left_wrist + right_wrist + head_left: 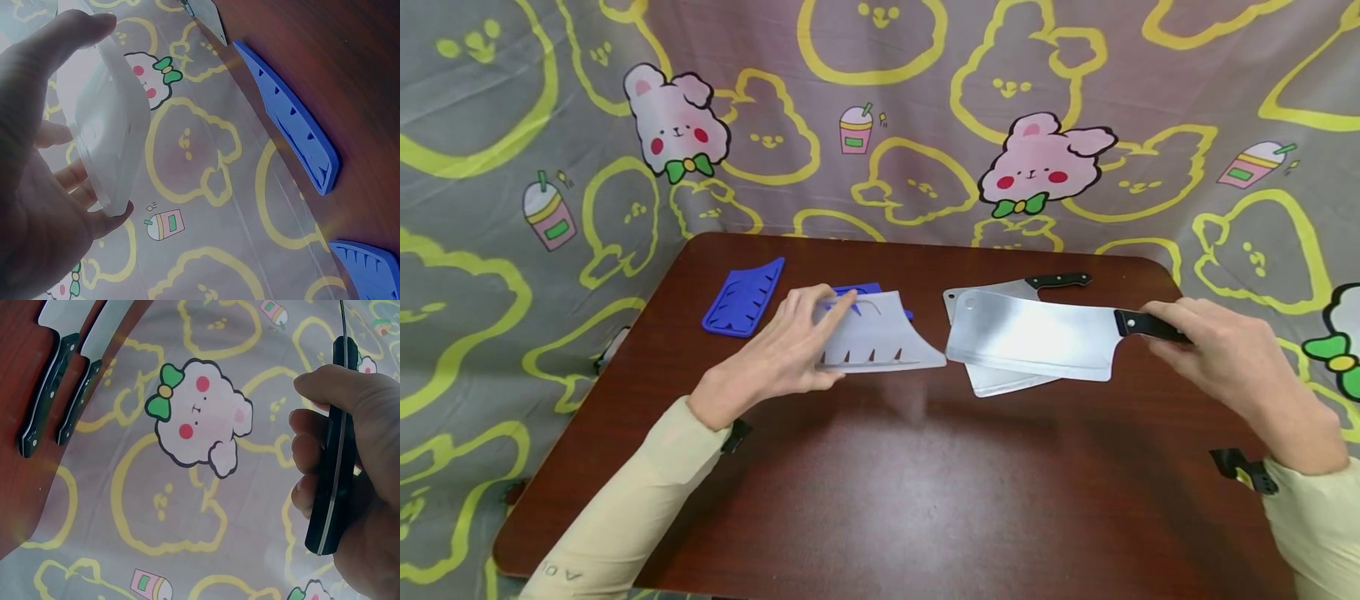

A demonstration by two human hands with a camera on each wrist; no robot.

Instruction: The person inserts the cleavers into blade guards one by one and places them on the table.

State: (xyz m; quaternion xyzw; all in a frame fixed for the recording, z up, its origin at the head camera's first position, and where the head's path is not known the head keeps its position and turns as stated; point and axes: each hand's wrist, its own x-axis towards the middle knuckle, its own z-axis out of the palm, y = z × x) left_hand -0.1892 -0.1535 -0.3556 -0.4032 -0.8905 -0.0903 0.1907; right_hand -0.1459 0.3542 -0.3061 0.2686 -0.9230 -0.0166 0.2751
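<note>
My left hand point(778, 346) grips a whitish, translucent blade guard point(880, 329) with small triangular slots along one edge. In the left wrist view, thumb and fingers span the guard point(106, 125) from opposite sides. My right hand point(1240, 354) holds a cleaver point(1030, 333) by its black riveted handle point(334, 469), fingers curled round it. Its broad blade points left, the front end right by the guard's pointed corner in the head view. Both things are held up over the table, and the blade partly covers the knives behind it.
On the brown table point(895, 492) lie two more black-handled knives point(1060, 280), partly overlapped by the raised cleaver. A blue slotted guard point(741, 298) lies at the back left; another blue guard point(868, 289) is partly hidden behind the whitish one. Patterned cloth point(917, 108) hangs behind the table.
</note>
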